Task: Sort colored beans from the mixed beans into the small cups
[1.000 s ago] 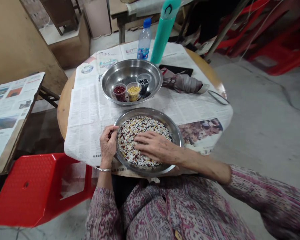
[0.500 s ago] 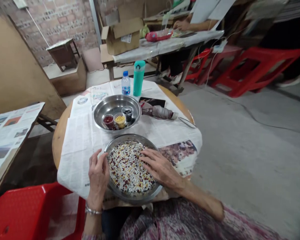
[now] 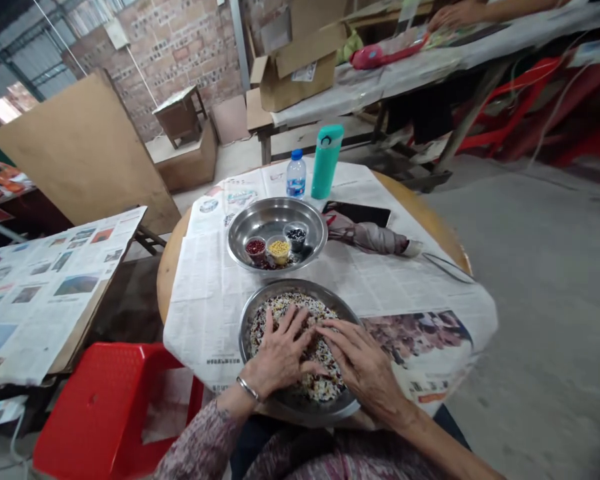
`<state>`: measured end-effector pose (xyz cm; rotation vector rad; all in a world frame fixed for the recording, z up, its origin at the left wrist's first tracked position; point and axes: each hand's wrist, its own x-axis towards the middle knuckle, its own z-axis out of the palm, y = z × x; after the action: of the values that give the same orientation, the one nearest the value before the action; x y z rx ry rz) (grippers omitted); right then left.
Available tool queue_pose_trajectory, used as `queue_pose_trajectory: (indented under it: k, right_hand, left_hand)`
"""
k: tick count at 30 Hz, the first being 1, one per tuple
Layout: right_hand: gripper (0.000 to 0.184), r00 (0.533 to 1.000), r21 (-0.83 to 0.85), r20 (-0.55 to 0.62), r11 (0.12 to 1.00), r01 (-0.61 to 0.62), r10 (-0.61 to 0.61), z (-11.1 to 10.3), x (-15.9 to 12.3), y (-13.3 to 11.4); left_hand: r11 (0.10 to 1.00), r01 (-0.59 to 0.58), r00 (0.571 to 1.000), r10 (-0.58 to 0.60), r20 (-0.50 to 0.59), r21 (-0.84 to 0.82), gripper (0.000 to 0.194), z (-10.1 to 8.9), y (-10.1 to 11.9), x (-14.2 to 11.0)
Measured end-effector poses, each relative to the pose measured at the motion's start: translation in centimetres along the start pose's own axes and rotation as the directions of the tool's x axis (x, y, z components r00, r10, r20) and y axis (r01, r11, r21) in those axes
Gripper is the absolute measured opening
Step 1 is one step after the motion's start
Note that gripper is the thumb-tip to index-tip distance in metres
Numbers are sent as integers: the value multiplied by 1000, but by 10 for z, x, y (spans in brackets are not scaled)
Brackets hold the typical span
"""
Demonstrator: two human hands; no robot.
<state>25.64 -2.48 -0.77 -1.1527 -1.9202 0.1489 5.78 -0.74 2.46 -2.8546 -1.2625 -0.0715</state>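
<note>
A steel bowl point(image 3: 247, 319) at the table's near edge holds mixed grains and beans point(image 3: 325, 390), white, dark red, yellow and black. My left hand point(image 3: 285, 350) lies over the mix with its fingers spread. From the right, my right hand point(image 3: 363, 360) reaches over the rim, fingers stretched out and touching or close to the mix near the left fingertips. Behind stands a second steel bowl point(image 3: 250, 217). In it are a cup of red beans point(image 3: 255, 249), a cup of yellow beans point(image 3: 279, 249) and a cup of black beans point(image 3: 297, 237).
Newspaper point(image 3: 195, 300) covers the round table. At its back are a water bottle point(image 3: 296, 175), a teal bottle point(image 3: 327, 163), a phone point(image 3: 365, 213) and a folded umbrella point(image 3: 370, 237). A red stool point(image 3: 97, 407) stands at left. Another person's hand point(image 3: 457, 15) is over the far table.
My left hand has moved from beside the bowl's left rim onto the grain mix and spread its fingers. My right hand stays over the right side. The view has swung left.
</note>
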Motion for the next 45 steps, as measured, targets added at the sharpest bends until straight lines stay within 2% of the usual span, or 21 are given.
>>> queue_pose_trajectory:
  k: [4,9,12,16,18,20,25,27,31,34,40,45]
  right_hand:
    - [33,999,12,28,1000,-25,25,-3,2,-4]
    - [35,997,61,21,995,-82,81,-6,3,-8]
    - [37,996,96,6,992,-88,87,-7,3,-8]
    - [38,996,95,2,991,-91,92,-7,1,-7]
    - [38,997,87,11,993,-82,81,-8,1,-7]
    - [38,998,77,22,995,-64,62,-8,1,-7]
    - [37,997,68,49,996,-61,58,-9,2,-7]
    - [36,996,63,58,996,-66,62,-9,1,-7]
    - [33,996,8,78,999,-53,52,-8,3,-7]
    - [31,991,-59,128,998,-22,29,-7,8,-4]
    - [26,974,-176,220,980,88,-48,3,20,7]
    - [23,972,-202,211,968,149,-105,8,22,15]
  left_hand:
    - [989,146,989,-145,-31,33,86,7,-16,5]
    - [982,185,983,-185,-9,22,92,12,-13,4]
    - [988,155,988,-155,22,2,90,12,-2,10]
    - [999,42,998,-41,46,-5,86,9,12,21]
    - [1000,-29,998,30,49,-9,87,8,14,24]
    - [999,-50,998,51,49,-9,88,6,10,22]
    - [987,162,986,-162,33,3,90,-1,-8,3]
    - [980,199,979,-199,42,5,90,-6,-7,-8]
    - [988,154,985,-152,78,-14,80,-17,9,-29]
    - [987,153,987,-150,57,-48,74,-23,20,-41]
    - [924,247,958,-278,-71,-292,41,-17,23,-52]
    - [876,230,925,-331,-183,-423,33,-12,23,-47]
